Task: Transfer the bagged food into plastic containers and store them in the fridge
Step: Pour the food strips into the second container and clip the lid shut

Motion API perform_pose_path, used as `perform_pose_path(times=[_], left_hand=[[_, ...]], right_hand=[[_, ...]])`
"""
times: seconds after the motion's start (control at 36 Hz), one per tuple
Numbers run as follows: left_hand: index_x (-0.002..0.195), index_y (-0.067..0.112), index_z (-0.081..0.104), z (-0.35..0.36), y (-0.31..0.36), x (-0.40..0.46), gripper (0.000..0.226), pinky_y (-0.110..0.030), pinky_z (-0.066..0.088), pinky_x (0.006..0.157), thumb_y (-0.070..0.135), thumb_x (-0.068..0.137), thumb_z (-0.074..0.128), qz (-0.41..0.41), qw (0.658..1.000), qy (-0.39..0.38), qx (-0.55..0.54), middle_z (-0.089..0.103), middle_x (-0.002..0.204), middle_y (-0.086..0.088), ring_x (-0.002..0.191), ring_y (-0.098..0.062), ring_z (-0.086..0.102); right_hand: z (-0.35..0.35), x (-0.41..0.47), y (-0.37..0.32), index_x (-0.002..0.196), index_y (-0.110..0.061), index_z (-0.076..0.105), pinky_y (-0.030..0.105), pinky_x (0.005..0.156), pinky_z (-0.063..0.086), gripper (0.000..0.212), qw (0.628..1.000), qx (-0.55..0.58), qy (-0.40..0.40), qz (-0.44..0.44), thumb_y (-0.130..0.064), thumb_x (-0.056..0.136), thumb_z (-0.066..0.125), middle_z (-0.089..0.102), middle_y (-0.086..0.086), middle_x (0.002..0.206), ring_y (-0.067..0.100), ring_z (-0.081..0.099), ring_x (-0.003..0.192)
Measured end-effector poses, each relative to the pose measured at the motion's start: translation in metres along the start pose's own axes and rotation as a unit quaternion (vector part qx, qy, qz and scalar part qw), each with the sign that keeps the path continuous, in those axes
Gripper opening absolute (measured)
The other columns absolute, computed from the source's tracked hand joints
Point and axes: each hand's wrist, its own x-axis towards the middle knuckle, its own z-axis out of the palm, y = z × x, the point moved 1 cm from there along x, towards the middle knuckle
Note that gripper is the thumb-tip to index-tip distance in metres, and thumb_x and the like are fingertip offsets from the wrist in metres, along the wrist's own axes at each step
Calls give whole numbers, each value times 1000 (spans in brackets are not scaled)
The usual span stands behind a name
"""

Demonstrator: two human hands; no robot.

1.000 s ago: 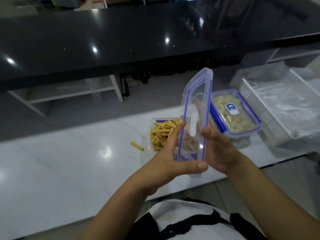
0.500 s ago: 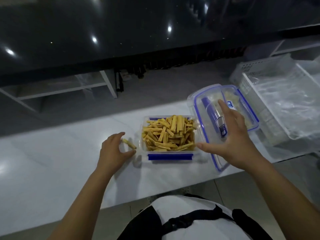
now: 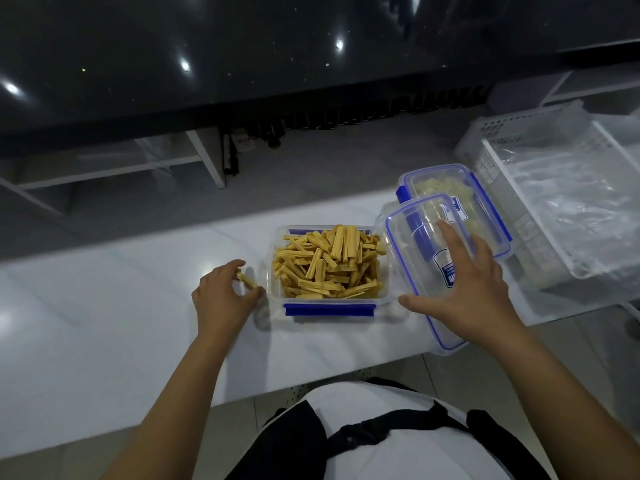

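**A:** Which step is this?

**B:** Tidying up before sealing, I'd say. The open container (image 3: 327, 268), heaped with yellow food sticks (image 3: 325, 263), sits near the front edge of the white bench (image 3: 104, 306). The left hand (image 3: 221, 299) pinches one stray stick (image 3: 246, 279) between thumb and fingertips, just beside the container's left wall.

**A:** And the right hand?

**B:** The right hand (image 3: 467, 292) lies with fingers spread flat on the loose lid (image 3: 415, 258). That lid sits right of the open container, leaning partly over a second container (image 3: 485, 202) that is already closed, its pale contents visible. The lid's near corner overhangs the bench's front edge.

**A:** What does the next move need?

**B:** Probably lifting the stray stick over the rim and dropping it onto the heap, then bringing the lid across. The sticks pile high, so they may need pressing level before the blue clips can latch. A white basket (image 3: 571, 209) stands at the bench's right end.
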Motion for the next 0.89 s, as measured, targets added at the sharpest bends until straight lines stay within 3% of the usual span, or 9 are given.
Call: perform_pose_path(times=[0.11,0.25,0.33,0.44,0.58,0.64,0.69,0.78,0.89], left_hand=[[130,30,58,-12,6,-4,56,-44,47,97,36,80,83,-30,991,0,-129,64,127,0,118,-24,57],[122,41,59,-44,31,-22,56,-16,40,83,41,73,85,-13,947,19,-321,64,117,15,114,-10,59],[122,47,58,-53,51,-39,62,-15,41,83,55,66,81,29,945,-10,-325,63,116,21,111,2,58],[121,59,49,-42,67,-56,67,-28,47,88,68,60,76,70,961,-50,-262,56,117,27,112,-3,55],[125,63,45,-34,70,-65,66,-26,40,101,71,67,76,97,955,-71,-273,43,134,33,130,-1,42],[125,64,45,-36,64,-67,60,-22,40,99,70,72,73,58,949,-48,-306,41,133,37,126,5,44],[127,58,50,-39,57,-69,51,-20,44,92,53,83,75,-23,936,-16,-350,46,135,28,119,8,48],[126,41,57,-39,45,-71,40,-29,53,86,25,92,72,-163,892,-30,-422,57,133,5,112,-11,62],[126,24,62,-37,40,-73,35,-38,61,84,8,95,64,-210,821,-109,-519,70,117,-9,100,-25,74]], right_hand=[[-3,1,1,147,-61,-3,67,112,26,126,1000,20,5,-4,-84,45,67,4,1,165,42,13,148],[-5,3,-1,145,-65,-7,68,112,24,125,999,28,9,-20,-78,51,75,2,-1,166,40,9,150],[-5,1,-6,143,-68,-10,66,114,22,125,999,21,4,-40,-84,48,69,0,-2,166,37,6,151],[-5,1,-20,144,-68,-5,63,114,21,124,996,30,-22,-84,-86,44,66,-2,-7,166,33,4,152],[-7,11,-42,144,-69,-5,62,116,20,123,990,1,-56,-132,-82,46,68,-3,-7,167,31,2,153],[-7,17,-51,143,-69,-5,61,116,20,122,986,-14,-73,-152,-79,47,70,-3,-6,167,30,1,153],[-7,22,-61,144,-68,-7,59,118,18,122,977,-46,-95,-185,-76,51,73,-4,-4,167,30,0,153],[-4,27,-76,143,-68,-11,56,117,18,122,956,-92,-124,-248,-79,50,68,-3,-3,166,31,3,152],[6,34,-91,147,-61,-9,56,117,24,122,920,-174,-142,-320,-84,48,58,2,3,165,36,14,147]])
